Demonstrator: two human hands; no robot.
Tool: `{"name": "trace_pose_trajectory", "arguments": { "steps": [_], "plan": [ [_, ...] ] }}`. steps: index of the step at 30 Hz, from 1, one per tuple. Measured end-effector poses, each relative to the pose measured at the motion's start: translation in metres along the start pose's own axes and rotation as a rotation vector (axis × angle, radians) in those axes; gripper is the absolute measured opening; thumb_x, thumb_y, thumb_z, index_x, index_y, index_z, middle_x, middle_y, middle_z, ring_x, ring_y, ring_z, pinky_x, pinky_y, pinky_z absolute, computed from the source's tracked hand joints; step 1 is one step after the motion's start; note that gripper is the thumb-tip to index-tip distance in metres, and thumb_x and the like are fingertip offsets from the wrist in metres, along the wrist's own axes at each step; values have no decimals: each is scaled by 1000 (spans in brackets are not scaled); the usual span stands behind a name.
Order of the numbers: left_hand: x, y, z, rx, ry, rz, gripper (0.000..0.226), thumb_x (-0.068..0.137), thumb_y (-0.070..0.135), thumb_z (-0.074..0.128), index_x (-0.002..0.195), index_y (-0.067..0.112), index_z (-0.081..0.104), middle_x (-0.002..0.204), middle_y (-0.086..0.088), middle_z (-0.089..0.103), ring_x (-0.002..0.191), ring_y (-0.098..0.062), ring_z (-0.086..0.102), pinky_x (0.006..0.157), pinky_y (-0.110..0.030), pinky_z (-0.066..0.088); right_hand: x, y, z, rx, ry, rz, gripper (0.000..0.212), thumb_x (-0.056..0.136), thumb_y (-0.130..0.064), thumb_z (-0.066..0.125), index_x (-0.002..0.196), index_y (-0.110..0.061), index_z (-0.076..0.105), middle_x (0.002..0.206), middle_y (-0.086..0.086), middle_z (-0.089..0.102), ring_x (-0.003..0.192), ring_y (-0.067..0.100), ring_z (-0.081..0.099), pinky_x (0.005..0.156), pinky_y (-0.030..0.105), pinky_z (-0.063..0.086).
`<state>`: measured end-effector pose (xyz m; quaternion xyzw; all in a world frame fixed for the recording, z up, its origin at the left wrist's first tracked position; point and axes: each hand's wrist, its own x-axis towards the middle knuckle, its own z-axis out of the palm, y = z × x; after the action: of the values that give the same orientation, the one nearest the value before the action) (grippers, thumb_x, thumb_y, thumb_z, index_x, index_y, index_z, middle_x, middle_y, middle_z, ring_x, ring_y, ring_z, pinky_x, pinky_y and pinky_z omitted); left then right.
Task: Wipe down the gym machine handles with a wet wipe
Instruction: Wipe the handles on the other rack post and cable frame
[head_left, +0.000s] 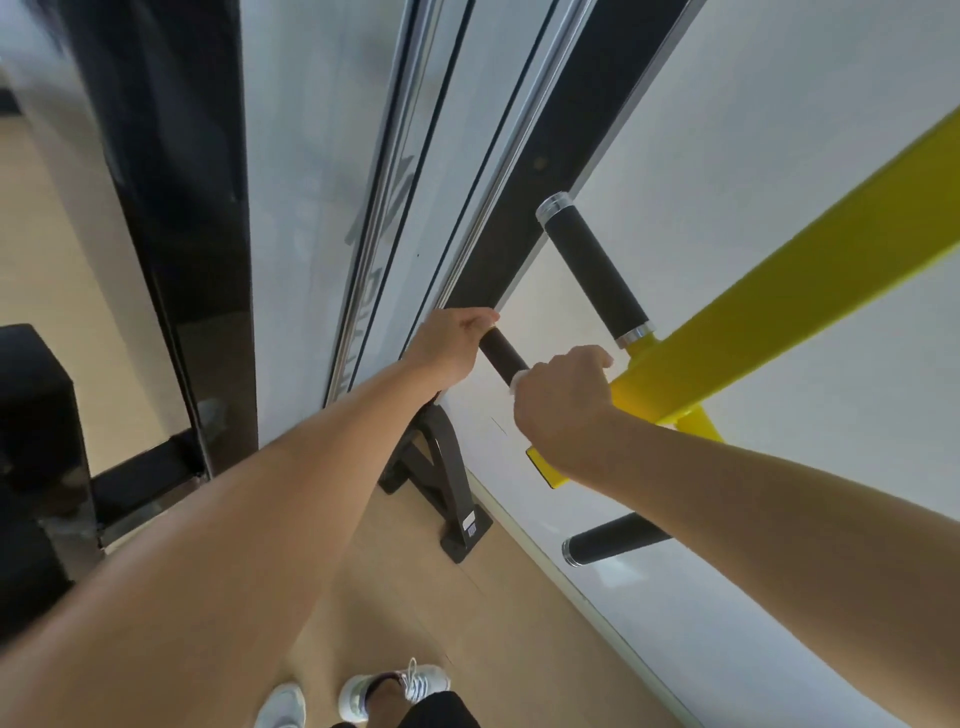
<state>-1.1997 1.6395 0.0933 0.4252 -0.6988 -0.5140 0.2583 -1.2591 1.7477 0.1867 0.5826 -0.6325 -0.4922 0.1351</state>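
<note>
The left hand (451, 345) is closed around the free end of a black handle (503, 356), fingers curled over the top of it, so the end cap is hidden. I judge it only steadies the bar. This handle sticks out from the yellow frame (779, 296) of the machine, near the frame's lower end. Its grip looks like a firm foam or rubber sleeve, stiff inside and a little rough, so a wipe should drag on it and not slide easily.

The right hand (563, 400) is wrapped around the same handle at the end that joins the frame. A small white edge, the wet wipe (518, 382), shows at the finger side of the fist. The wipe is soft, thin and light, and it is best held wrapped round the bar inside the fist. The fingers are fully bent, no gap is visible.

To the right, a second handle (595, 273) points up from the frame, and a third handle (613, 538) hangs lower; both are free.
</note>
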Motion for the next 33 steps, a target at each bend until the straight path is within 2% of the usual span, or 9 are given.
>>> {"name": "trace_pose_trajectory", "arguments": {
  "steps": [4,6,11,15,18,23,26,29,33],
  "plan": [
    [-1,11,-10,49,32,-84,23,101,20,48,114,19,66,116,-6,67,111,-28,63,89,-39,55,-26,28,-38,411,484,-21,19,102,-28,51,111,-20,66,92,-1,47,90,15,45,89,33,42],
    [-2,24,-14,128,27,-178,26,100,14,46,120,8,60,117,-11,64,109,-30,62,96,-44,52,-33,54,-61,608,572,44,17,100,-24,57,114,-20,67,96,-3,53,92,13,55,89,30,46],
    [-1,74,-35,261,4,-174,19,98,8,44,109,-2,58,92,-13,58,70,-18,53,58,-22,41,-12,106,-80,740,829,342,17,93,-15,69,110,-12,71,97,4,54,93,17,62,85,26,54],
    [5,116,-65,185,154,-54,50,93,0,37,141,6,49,140,-14,54,121,-30,56,88,-34,46,22,98,-66,1028,630,461,22,90,-19,74,110,-14,69,93,3,64,79,16,61,73,21,52],
    [9,126,-79,125,145,83,51,96,5,36,143,18,50,145,-7,52,115,-28,60,76,-32,52,24,87,-58,1111,543,364,20,97,-14,62,118,-13,62,77,-5,51,64,13,52,56,19,43],
    [4,121,-84,109,-8,272,36,104,12,44,138,19,57,137,-2,62,126,-20,57,98,-26,39,3,73,-49,1250,662,255,35,109,-27,34,129,-10,57,99,4,55,87,15,53,81,27,47],
    [4,113,-83,86,-6,287,36,105,23,44,140,24,56,136,2,62,121,-14,59,106,-29,40,19,73,-43,1449,783,415,30,104,-25,51,131,-19,64,118,2,64,103,17,59,89,24,49],
    [6,107,-80,42,-19,283,35,105,37,42,136,30,58,132,7,64,120,-12,60,110,-40,44,34,77,-41,1270,670,419,39,97,-24,61,135,-14,56,137,7,53,123,25,51,99,35,49],
    [11,107,-78,93,-36,315,35,105,40,39,131,27,59,125,10,66,116,-10,61,95,-22,43,34,74,-44,917,504,350,31,99,-23,56,129,-12,56,105,4,59,92,25,63,87,42,56]
  ]
}}
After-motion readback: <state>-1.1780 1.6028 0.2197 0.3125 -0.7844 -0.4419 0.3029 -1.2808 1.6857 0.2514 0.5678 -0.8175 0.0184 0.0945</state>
